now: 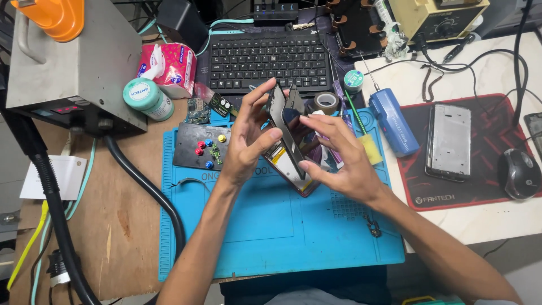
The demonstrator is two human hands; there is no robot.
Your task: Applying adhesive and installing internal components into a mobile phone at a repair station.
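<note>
Over a blue work mat (282, 226), both my hands hold an opened smartphone on edge. My left hand (248, 138) grips the phone body (276, 107) from the left side. My right hand (339, 155) holds the dark screen panel (294, 127), which is swung apart from the body like a book. Below them, the lower end of the phone (293, 175) rests near the mat, showing a white and orange inner part.
A black tray (195, 141) with small coloured caps lies left on the mat. A black keyboard (268, 59), a tape roll (326, 103), a blue tool (393, 121), a second phone frame (450, 141) on a red mouse pad, a mouse (518, 172), tissues (169, 68) and a grey machine (73, 62) surround it.
</note>
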